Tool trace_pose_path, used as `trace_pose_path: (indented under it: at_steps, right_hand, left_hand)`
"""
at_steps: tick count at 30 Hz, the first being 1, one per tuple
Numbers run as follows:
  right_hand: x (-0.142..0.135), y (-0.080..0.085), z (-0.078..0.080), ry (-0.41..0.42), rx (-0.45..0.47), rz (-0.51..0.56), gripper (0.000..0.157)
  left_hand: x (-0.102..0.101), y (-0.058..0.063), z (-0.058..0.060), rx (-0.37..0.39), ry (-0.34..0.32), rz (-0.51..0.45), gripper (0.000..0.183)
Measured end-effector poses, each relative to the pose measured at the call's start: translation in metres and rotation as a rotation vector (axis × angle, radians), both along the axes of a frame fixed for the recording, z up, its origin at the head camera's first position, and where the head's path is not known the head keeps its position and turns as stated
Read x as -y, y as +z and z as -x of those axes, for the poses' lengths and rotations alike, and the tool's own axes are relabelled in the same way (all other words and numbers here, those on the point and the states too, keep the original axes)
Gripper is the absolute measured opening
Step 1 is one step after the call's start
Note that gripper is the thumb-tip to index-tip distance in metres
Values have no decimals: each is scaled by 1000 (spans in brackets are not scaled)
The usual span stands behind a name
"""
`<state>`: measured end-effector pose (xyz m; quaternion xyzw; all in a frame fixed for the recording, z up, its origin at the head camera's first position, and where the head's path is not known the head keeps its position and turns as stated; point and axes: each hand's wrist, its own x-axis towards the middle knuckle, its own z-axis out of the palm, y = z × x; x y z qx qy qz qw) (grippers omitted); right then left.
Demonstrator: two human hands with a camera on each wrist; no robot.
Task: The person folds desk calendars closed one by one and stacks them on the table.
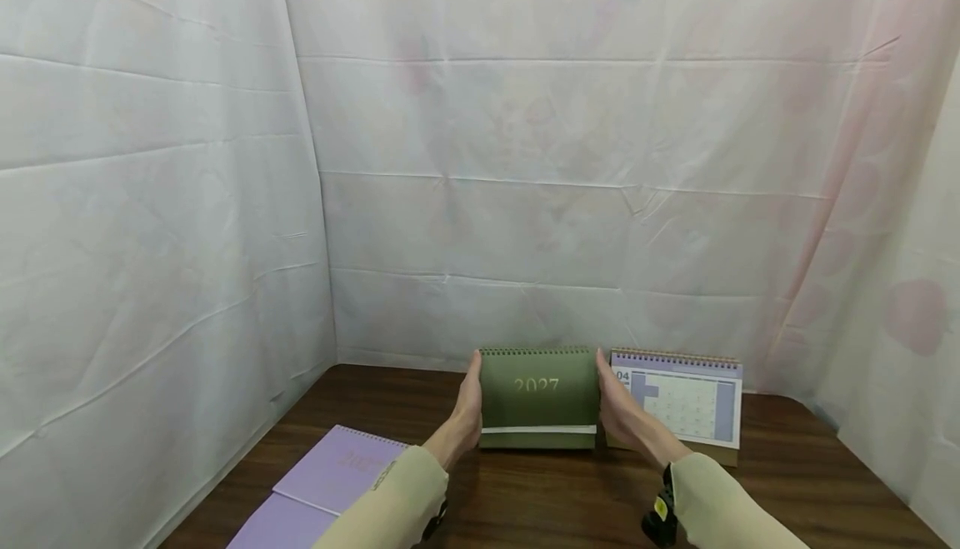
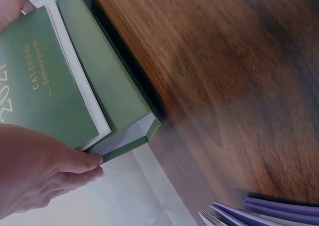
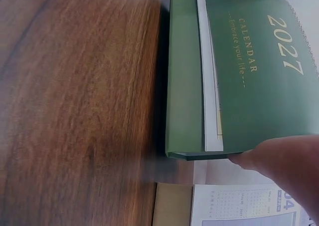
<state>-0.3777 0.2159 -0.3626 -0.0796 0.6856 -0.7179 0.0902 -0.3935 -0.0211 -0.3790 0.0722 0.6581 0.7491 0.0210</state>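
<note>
A green desk calendar with gold "2027" lettering and a spiral along its top stands upright in the middle, front cover facing me. My left hand holds its left side edge, and my right hand holds the right one. The left wrist view shows the left thumb and fingers at the edge of the calendar's folded stand. On the other side, the right thumb lies along the cover's edge in the right wrist view; the fingers behind it are hidden.
To the right, just behind my right hand, stands a white and lilac desk calendar marked "04". A purple calendar lies at the front left, partly behind my left sleeve. Pale cloth walls enclose the dark wooden table.
</note>
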Motion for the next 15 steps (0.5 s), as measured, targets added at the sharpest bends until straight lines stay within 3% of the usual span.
trace_pose_path:
  at_steps: [15]
  right_hand:
    - [0,9,-22,26,-26,4,76]
  left_hand:
    - [1,9,-20,-18,-28,-35,72]
